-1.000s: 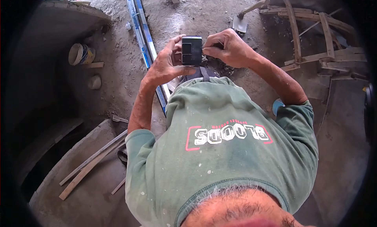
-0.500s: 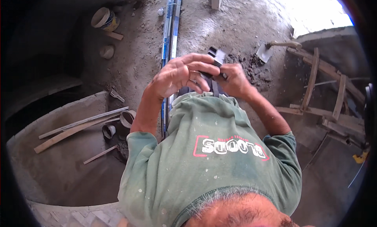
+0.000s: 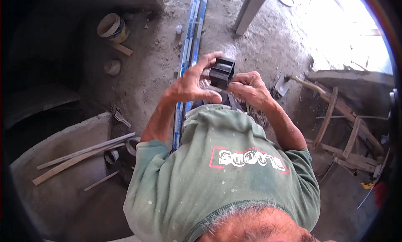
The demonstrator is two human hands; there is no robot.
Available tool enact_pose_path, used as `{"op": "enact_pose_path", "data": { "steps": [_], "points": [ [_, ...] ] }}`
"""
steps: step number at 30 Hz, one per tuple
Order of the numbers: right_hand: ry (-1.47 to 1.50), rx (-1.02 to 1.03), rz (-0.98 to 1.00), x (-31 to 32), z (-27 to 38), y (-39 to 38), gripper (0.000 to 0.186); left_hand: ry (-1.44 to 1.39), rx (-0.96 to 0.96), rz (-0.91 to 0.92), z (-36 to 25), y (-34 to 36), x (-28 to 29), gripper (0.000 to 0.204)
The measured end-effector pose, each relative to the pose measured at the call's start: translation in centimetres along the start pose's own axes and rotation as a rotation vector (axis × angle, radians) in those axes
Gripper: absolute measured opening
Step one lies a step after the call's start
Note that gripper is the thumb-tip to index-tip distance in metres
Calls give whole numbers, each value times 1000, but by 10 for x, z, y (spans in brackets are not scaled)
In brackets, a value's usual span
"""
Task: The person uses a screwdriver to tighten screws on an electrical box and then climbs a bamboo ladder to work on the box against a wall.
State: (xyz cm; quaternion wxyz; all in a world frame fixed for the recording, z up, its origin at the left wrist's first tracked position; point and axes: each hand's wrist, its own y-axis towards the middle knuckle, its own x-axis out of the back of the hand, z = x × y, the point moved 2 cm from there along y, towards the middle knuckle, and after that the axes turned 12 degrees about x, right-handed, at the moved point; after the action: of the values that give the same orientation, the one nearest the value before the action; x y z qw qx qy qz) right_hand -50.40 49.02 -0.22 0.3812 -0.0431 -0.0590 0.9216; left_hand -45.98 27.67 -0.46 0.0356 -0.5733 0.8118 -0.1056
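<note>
In front of my waist is a small black open-topped box [image 3: 222,70] with a dividing wall inside. My right hand [image 3: 252,90] pinches its lower right edge between thumb and bent fingers. Around the box's left side, my left hand [image 3: 189,85] is open, its thumb and index finger spread wide apart. Some left fingers pass close to the box's side; whether they touch it I cannot tell. A dark item [image 3: 226,99] at my waist sits just below the box, partly hidden.
Long blue-and-white strips [image 3: 190,45] lie on the dusty floor. A trowel [image 3: 284,86] and a wooden frame [image 3: 347,116] lie at right. At left are a bucket [image 3: 112,27], loose wooden strips [image 3: 83,156] and a low curved wall [image 3: 63,131]. A post [image 3: 251,13] stands ahead.
The black box has turned so its open compartments face up. My left fingers have spread from over it to its left side. The view has shifted, showing more of the post.
</note>
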Motion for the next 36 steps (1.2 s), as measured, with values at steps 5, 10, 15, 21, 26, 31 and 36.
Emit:
{"op": "enact_pose_path", "data": {
  "steps": [5,10,15,21,26,31,36],
  "points": [
    [-133,16,177,-15,32,81,17,-159,20,-83,8,5,63,92],
    [-362,236,348,-34,49,140,14,-80,81,-246,19,-2,107,65],
    [-682,706,455,-52,48,187,6,-202,321,-308,41,-9,133,62],
    [-693,802,385,-37,20,254,5,-806,217,-296,32,-22,175,94],
    [-547,732,428,-30,24,301,4,-863,-108,-144,-7,5,214,88],
    [-373,659,525,-14,34,361,5,-427,-123,-448,-42,75,277,85],
    [-200,309,604,35,90,426,9,161,16,-453,-58,160,325,65]
  ]
}}
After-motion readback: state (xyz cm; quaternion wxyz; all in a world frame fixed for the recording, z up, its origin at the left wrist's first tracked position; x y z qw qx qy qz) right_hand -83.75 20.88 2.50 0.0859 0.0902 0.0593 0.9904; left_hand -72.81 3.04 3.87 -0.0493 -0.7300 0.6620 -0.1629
